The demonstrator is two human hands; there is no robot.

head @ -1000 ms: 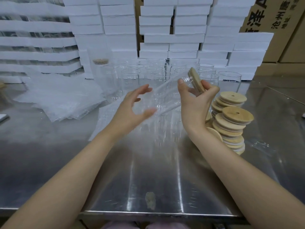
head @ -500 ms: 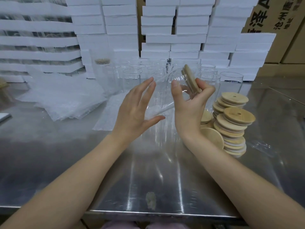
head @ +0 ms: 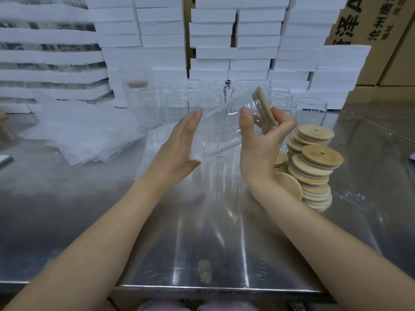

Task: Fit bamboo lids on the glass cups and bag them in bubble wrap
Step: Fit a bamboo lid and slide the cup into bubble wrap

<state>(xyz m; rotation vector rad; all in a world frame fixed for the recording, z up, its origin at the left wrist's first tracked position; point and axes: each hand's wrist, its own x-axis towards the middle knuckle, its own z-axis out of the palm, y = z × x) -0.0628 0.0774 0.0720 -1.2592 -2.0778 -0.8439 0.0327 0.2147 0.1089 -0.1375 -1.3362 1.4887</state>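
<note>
1. At the centre of the head view, above the steel table [head: 134, 221], a glass cup [head: 215, 135] is held in the air on a slant. Its long axis runs from lower left to upper right, with the base at lower left and the mouth at upper right.
2. A bamboo lid [head: 265, 106] sits at the mouth end, seen nearly edge-on. Whether it is pressed fully home cannot be told.
3. The right hand [head: 260, 149] is curled round the cup's upper end, thumb on the near side and fingers behind, just under the lid.
4. The left hand [head: 179, 144] has its fingers straight and together, with the palm turned toward the cup's base. It looks to touch the base, though the clear glass makes the contact hard to confirm.
5. The bubble wrap bags [head: 85, 133] lie at middle left of the frame, well apart from the cup. The left hand is nearer them, and the cup's base points that way, so a bag would probably go on base-first.
6. Stacks of spare lids [head: 314, 167] stand just beside the right wrist, and empty cups [head: 179, 102] wait behind the hands.
</note>
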